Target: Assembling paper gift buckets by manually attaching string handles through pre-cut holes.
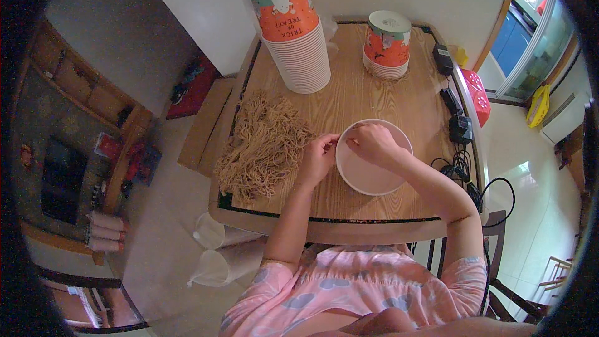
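A white paper bowl [368, 178] stands upright on the wooden table [349, 97] in front of me. My right hand [373, 143] reaches over the bowl's far rim, its fingers bent down inside. My left hand [319, 156] rests against the bowl's left rim, fingers curled at the edge. Whether either hand pinches something is hidden. A heap of dry brown noodles [262, 146] lies on the table to the left of my left hand.
A tall stack of upside-down orange paper bowls [293, 34] stands at the table's far left, a short stack [387, 47] at the far right. Black adapters and cables [455, 125] lie along the right edge. Clear plastic bags [215, 249] hang below the table's front-left corner.
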The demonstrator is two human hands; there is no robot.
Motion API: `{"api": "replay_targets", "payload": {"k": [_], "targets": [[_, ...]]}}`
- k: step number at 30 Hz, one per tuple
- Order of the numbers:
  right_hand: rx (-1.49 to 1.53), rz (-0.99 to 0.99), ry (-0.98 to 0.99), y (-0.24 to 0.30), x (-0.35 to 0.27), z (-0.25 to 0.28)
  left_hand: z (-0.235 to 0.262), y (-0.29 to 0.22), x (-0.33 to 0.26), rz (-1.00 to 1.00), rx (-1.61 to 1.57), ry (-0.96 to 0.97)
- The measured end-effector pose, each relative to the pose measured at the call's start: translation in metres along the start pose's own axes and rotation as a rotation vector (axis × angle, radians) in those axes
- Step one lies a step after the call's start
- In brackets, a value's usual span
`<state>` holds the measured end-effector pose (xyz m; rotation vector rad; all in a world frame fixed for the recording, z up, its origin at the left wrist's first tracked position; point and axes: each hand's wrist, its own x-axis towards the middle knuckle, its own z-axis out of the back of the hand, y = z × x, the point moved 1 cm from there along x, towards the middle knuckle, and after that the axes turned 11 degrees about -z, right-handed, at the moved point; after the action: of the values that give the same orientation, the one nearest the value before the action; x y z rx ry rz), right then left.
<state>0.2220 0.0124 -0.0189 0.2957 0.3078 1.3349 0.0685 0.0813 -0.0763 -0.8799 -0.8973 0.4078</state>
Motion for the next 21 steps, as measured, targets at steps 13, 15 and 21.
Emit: {"api": "replay_targets", "payload": {"k": [13, 15, 21], "targets": [[0.005, 0.128, -0.036, -0.0033, 0.0004, -0.0059, 0.0027, -0.0115, 0.0036, 0.039, 0.032, 0.040], [-0.005, 0.131, -0.034, -0.0025, 0.0004, -0.0051, 0.0027, -0.0123, 0.0039, 0.036, 0.029, 0.037], [0.007, 0.146, -0.069, -0.0021, 0.0004, -0.0037, 0.0027, -0.0116, 0.0042, 0.028, 0.066, 0.029]]}}
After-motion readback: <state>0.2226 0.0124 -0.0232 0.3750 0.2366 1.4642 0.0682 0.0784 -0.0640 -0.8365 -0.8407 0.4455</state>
